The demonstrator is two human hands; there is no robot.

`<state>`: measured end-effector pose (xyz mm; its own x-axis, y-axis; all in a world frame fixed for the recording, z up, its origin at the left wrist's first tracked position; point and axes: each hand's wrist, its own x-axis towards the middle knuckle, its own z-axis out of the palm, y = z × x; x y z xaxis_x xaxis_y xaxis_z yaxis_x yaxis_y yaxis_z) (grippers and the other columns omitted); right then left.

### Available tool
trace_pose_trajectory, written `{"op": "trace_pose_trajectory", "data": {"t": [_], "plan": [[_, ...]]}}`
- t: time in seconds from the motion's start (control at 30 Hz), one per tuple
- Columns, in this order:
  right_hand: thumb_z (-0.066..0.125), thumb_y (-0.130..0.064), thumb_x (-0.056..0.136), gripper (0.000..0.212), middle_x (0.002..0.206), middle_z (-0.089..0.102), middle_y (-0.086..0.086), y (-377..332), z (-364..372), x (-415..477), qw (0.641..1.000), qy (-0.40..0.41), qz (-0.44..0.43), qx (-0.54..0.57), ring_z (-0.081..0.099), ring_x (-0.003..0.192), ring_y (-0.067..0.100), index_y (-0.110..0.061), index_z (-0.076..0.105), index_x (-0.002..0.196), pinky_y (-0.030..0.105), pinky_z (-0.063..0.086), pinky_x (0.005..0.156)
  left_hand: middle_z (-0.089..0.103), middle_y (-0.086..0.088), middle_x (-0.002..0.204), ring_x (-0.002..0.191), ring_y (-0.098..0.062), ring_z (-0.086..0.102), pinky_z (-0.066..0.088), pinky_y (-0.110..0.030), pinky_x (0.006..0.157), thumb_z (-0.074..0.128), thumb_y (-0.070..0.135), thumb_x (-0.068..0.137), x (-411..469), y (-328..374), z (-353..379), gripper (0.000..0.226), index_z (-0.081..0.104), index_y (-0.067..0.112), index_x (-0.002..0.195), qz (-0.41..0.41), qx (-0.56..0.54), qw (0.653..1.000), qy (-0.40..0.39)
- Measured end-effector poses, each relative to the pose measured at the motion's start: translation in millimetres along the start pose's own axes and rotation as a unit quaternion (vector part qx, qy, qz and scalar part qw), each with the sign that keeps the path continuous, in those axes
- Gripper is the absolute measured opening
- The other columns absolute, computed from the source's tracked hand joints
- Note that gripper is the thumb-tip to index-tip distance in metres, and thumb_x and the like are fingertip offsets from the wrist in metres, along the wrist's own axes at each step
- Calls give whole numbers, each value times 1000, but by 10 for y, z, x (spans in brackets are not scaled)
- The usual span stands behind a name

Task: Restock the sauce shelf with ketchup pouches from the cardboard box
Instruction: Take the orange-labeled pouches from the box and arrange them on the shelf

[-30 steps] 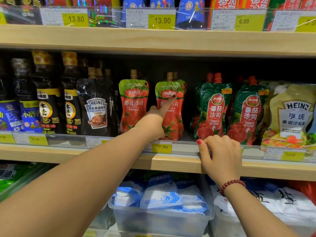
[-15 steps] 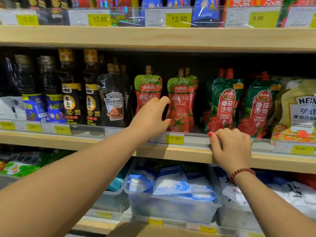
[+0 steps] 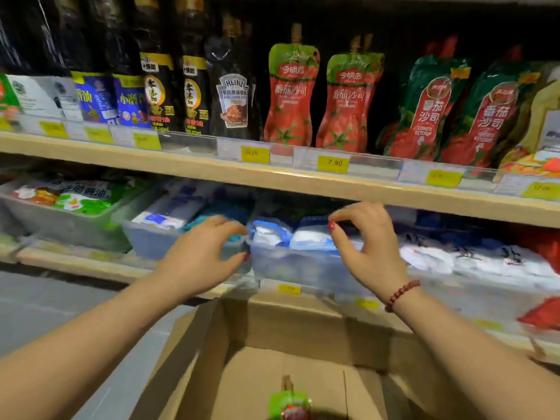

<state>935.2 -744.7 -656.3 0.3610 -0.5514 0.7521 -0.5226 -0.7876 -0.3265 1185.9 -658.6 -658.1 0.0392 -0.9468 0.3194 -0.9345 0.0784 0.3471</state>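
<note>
two red ketchup pouches (image 3: 289, 95) on shelf (image 3: 181, 165), one pouch (image 3: 289, 401) in box (image 3: 272, 325); left hand (image 3: 200, 256), right hand (image 3: 366, 247) relaxed, empty

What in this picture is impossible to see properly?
All in the head view.
Pouch in the cardboard box: cut off by the bottom edge, only its top shows.
Yellow price tags at far left: blurred, unreadable.
Packets in the clear tub: blurred, partly behind the left hand and right hand.
Rows behind the front ketchup pouches: lost in shadow.

Left hand (image 3: 203, 256): hovered mid-frame, forearm reaching from lower left, fingers loosely curled, empty. Right hand (image 3: 368, 247): hovered centre-right, fingers likewise curled, empty.
</note>
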Motion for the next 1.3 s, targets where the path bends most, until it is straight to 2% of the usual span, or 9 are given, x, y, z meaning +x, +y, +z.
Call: {"op": "trace_pose_trajectory", "data": {"t": [0.17,0.27,0.43,0.6,0.7,0.8,1.0,1.17,1.3], "plan": [[61,-24,83,11,89,62,-1,-182,526,-1074,986,-138,64,69,55,89,20,-18,64,92,30,40,80,47,-6,138,127,-23,45,43,-37,99,67,30,79,-702,-273,591,51,54,34,128,-83,-4,993,-88],[59,-32,80,20,95,59,-7,-165,729,-1639,959,-241,123,80,51,93,13,-24,62,98,25,38,82,50,-3,139,121,-23,52,47,-38,96,68,32,79,-1002,-384,792,50,53,39,127,-108,4,990,-92],[66,-46,72,65,132,39,-10,-98,933,-2286,864,-432,250,61,35,123,11,-41,41,131,31,35,103,59,1,129,105,-22,61,50,-36,86,67,23,81,-1158,-487,931,49,55,39,126,-139,-19,989,-45],[72,-60,60,105,156,-9,4,-47,1006,-2586,765,-578,282,-14,2,142,28,-55,4,140,48,13,115,62,5,123,109,-19,58,48,-35,87,64,21,85,-1190,-521,1029,46,53,42,125,-168,-65,983,-25],[70,-65,61,108,156,-9,4,26,1024,-2583,746,-613,258,-33,-6,143,28,-52,-2,141,50,5,114,62,6,121,106,-15,57,46,-31,84,62,22,85,-1202,-540,1057,46,53,42,125,-178,-80,981,-17],[66,-63,66,96,157,5,-2,21,1035,-2600,763,-613,202,-35,1,143,25,-48,10,142,47,2,113,62,5,120,106,-17,57,46,-33,85,62,21,85,-1199,-519,1061,45,54,41,125,-184,-79,980,-15],[74,-57,56,87,126,34,-3,-19,1061,-2558,791,-574,205,-43,34,115,19,-50,29,131,41,40,98,63,4,120,107,-20,58,48,-37,87,62,22,86,-1201,-488,1055,43,54,41,124,-188,-80,979,-5],[79,-29,64,72,121,39,-4,-32,1038,-2436,771,-547,313,90,46,111,17,-46,43,124,37,53,87,62,5,119,104,-18,56,47,-33,83,62,23,86,-1214,-497,1065,43,54,42,124,-187,-75,980,-3],[78,-13,69,59,119,48,-6,-63,946,-2326,784,-506,315,175,49,111,13,-33,56,121,30,52,88,62,4,119,105,-18,57,48,-34,82,62,23,87,-1209,-497,1068,43,54,41,125,-180,-66,981,-2]]}}
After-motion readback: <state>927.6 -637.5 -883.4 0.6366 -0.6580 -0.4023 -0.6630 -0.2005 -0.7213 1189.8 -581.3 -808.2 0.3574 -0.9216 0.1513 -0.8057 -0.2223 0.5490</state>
